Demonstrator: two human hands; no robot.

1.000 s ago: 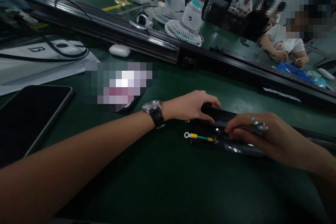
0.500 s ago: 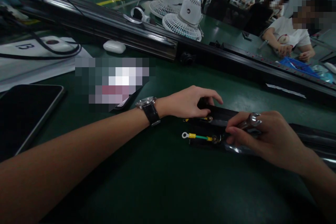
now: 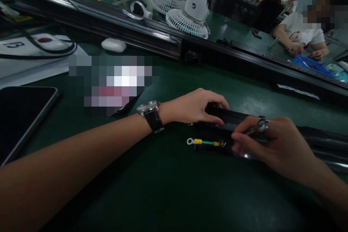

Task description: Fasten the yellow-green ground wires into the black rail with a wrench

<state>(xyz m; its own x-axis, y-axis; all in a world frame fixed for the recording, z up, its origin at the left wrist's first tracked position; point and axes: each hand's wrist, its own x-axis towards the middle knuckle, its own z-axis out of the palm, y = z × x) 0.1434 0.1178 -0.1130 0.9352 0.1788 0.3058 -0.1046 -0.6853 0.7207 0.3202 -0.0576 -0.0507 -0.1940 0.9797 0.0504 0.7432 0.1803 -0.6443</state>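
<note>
My left hand [image 3: 194,106], with a watch [image 3: 152,115] on its wrist, rests over the end of a long black bar [image 3: 236,114]. Its thumb lies on the near side and its fingers curl over the far side. In front of it, a short green wire [image 3: 207,142] with yellow sleeves and a ring terminal [image 3: 190,141] sticks out from the end of a second black bar. A small fastener [image 3: 222,143] sits at the wire's inner end. My right hand [image 3: 277,145] grips a metal wrench [image 3: 262,125], its open jaw pointing up past the knuckles. The wrench's lower end is hidden by the fingers.
A phone [image 3: 25,116] lies on the left of the green table [image 3: 136,192], with a white case [image 3: 113,45] farther back. A long dark rail [image 3: 244,56] crosses behind. Beyond it are fans [image 3: 194,9], a blue tray [image 3: 312,66] and a seated person [image 3: 299,34].
My left thumb has shifted slightly right and now covers the far ring terminal's fastener. The right hand stays at nearly the same spot, still holding the wrench. The view has shifted a little.
</note>
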